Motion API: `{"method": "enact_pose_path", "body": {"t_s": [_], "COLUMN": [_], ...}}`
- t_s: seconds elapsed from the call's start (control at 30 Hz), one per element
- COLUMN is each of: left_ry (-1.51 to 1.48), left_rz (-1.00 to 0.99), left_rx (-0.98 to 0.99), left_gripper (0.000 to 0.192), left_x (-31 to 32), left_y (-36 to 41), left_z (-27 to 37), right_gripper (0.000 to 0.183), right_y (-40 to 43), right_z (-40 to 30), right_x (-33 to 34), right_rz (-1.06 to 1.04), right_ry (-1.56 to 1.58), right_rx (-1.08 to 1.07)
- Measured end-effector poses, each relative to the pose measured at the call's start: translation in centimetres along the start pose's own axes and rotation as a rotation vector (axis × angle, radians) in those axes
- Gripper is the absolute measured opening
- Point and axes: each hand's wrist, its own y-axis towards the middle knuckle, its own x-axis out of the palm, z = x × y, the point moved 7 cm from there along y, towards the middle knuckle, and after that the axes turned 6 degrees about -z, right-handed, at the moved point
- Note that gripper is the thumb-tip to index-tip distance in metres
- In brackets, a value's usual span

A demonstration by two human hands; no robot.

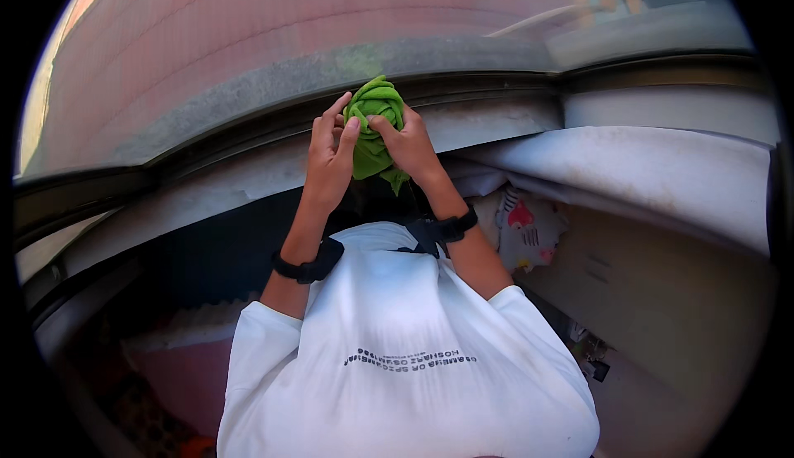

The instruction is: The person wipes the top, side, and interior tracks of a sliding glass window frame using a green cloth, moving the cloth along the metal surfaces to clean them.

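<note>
A bright green cloth [374,107], bunched and twisted into a knot-like bundle, is held up between both hands. My left hand [332,154] supports its left side, with the thumb against the folds and the fingers behind. On the other side, my right hand [409,141] grips the bundle, its thumb pressed onto the front. A loose corner of the fabric hangs below the right hand. Behind the cloth run the dark window frame [484,82] and the glass pane [298,30].
Below the frame is a pale sill [273,188]. White sheeting [670,163] drapes along the right, above a printed fabric item [530,228]. Through the glass shows a reddish corrugated roof [248,17]. A pink surface [183,377] lies low on the left.
</note>
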Motion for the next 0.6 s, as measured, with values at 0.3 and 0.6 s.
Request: {"method": "enact_pose_path", "body": {"t_s": [0.3, 0.6], "left_ry": [-0.086, 0.014], "left_rz": [-0.344, -0.018], "left_rx": [-0.077, -0.006], "left_gripper": [0.059, 0.065], "left_x": [19.5, 17.7], "left_y": [4.5, 1.4], "left_z": [0.4, 2.7], "right_gripper": [0.033, 0.044], "right_y": [-2.8, -1.9], "right_z": [0.3, -2.2], "right_x": [-18.0, -14.0], "right_rz": [0.361, 0.062], "right_ry": [0.148, -0.185], "right_rx": [-0.077, -0.012]}}
